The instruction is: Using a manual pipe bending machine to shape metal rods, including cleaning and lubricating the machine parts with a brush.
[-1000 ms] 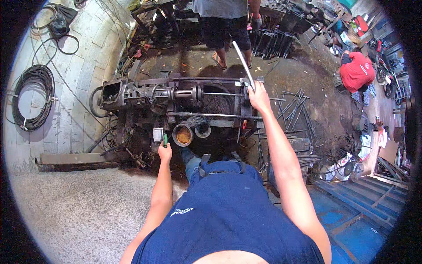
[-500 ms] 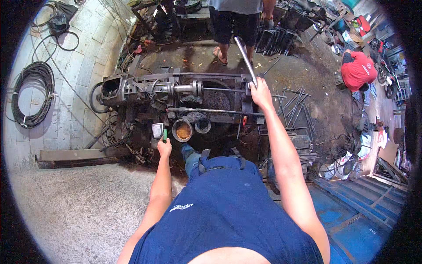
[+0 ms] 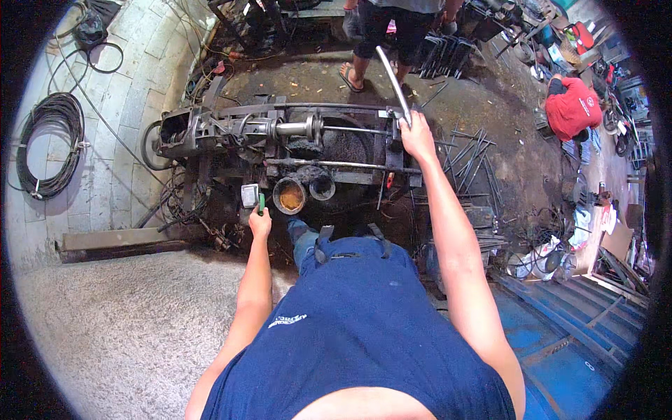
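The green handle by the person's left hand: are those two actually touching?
Touching. The head view shows the green handle rising straight out of the left hand, whose fingers are closed around its lower end with no visible gap.

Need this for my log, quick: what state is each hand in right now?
Left hand: closed on a small green object, its kind unclear.
Right hand: closed on the near end of a shiny metal bar.

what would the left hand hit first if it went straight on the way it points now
Beyond the green handle it grips, the left hand would probably meet the small pale rectangular object, slightly left; missing that, the long silvery metal rail beyond. Depth is unclear.
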The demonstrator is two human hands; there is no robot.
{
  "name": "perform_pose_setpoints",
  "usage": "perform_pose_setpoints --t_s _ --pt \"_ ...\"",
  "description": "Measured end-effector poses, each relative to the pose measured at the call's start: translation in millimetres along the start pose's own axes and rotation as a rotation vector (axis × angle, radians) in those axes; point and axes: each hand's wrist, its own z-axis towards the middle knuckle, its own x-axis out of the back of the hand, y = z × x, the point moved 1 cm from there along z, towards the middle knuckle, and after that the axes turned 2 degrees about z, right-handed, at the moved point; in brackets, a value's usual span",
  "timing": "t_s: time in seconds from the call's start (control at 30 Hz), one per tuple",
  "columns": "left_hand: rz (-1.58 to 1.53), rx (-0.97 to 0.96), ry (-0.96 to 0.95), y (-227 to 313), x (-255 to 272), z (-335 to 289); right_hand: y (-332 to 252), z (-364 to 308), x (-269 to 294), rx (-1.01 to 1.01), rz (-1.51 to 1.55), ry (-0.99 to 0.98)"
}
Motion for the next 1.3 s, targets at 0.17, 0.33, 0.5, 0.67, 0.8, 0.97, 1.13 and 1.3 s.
perform_pose_setpoints --t_s 0.17,0.33,0.5,0.67,0.8,0.97,1.13,1.3 --pt "0.091 -0.147 0.035 9.2 6.0 -8.1 3.7 0.8 -0.3 -0.035 0.004 -0.03" --pt "-0.009 -0.041 -0.004 8.8 4.8 -8.4 5.8 0.8 -2.5 -0.008 0.014 0.011" --pt "-0.011 -0.059 -0.031 4.4 2.5 -3.1 7.0 1.8 -2.2 -0.008 0.017 -0.005" --pt "-0.028 -0.076 -0.022 0.5 0.4 -1.2 5.1 0.3 1.7 -0.018 0.017 0.017" --pt "0.016 -0.066 -0.015 -1.1 -1.3 1.6 3.9 -0.9 2.7 -0.029 0.026 -0.012" --pt "0.025 -0.072 -0.026 -4.6 -2.7 5.2 6.4 1.0 3.1 -0.01 -0.022 -0.013" --pt "0.047 -0.062 -0.02 -12.8 -7.3 11.5 12.8 2.5 -3.5 0.008 0.019 0.024" --pt "0.051 -0.106 0.005 -5.6 -4.8 4.8 45.3 20.9 -11.9 -0.255 0.467 -0.086"
